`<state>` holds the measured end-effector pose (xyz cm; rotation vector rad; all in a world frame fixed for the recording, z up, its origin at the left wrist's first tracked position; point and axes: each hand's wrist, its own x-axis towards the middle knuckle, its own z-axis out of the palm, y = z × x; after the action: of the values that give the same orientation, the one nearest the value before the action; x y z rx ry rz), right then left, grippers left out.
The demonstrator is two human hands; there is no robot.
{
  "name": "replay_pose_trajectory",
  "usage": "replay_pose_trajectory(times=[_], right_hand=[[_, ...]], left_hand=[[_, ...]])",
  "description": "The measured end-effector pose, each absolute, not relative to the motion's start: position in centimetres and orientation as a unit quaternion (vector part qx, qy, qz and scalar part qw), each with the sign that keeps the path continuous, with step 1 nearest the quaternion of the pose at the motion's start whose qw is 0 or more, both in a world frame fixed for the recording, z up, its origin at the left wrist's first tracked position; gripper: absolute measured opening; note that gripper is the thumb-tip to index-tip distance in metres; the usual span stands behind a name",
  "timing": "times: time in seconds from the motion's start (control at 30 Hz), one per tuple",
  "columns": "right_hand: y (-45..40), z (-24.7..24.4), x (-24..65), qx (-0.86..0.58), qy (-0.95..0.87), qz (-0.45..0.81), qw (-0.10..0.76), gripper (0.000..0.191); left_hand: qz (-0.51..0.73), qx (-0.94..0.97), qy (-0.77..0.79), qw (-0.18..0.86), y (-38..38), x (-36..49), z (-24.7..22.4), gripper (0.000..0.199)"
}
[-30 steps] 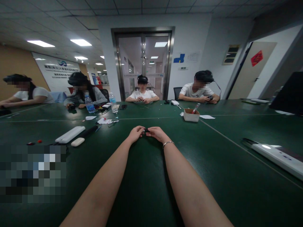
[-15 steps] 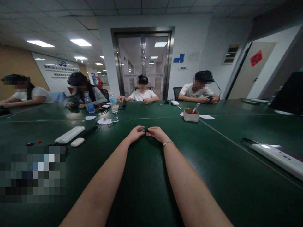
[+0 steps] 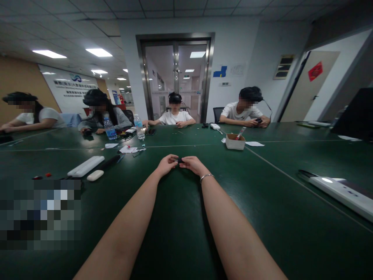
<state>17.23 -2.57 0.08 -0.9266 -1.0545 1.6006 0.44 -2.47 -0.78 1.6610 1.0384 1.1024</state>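
Observation:
Between my two hands, just above the green table (image 3: 180, 217), is a small dark object (image 3: 180, 160), too small to make out. My left hand (image 3: 166, 165) pinches its left end, with a bit of something paler at the fingertips. From the other side my right hand (image 3: 193, 164) closes thumb and fingers on the dark end. A silver bracelet (image 3: 206, 177) circles the right wrist. Both forearms stretch forward over the tabletop, and the fingers partly hide what they hold.
Beyond my hands stand a small open box (image 3: 235, 143) and two water bottles (image 3: 110, 129). A white oblong case (image 3: 86, 166) and a rounded white item (image 3: 95, 175) lie left. A long white device (image 3: 344, 194) lies right. Several people wearing headsets sit across the table.
My hands stay almost in the same place, with only a slight shift of the fingers around the dark object. Across the table, a grey-sleeved person's hand has moved a little.

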Motion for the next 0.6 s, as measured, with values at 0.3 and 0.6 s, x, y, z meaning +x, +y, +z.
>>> replay_pose_trajectory(times=[0.3, 0.6], right_hand=[[-2.71, 0.18, 17.23, -0.376, -0.434, 0.658, 0.487, 0.009], [-2.75, 0.2, 17.18, -0.38, -0.429, 0.656, 0.491, 0.008]], left_hand=[[0.428, 0.62, 0.459, 0.471, -1.91, 0.83, -0.96, 0.032], [0.437, 0.639, 0.435, 0.46, -2.3, 0.57, -0.77, 0.03]])
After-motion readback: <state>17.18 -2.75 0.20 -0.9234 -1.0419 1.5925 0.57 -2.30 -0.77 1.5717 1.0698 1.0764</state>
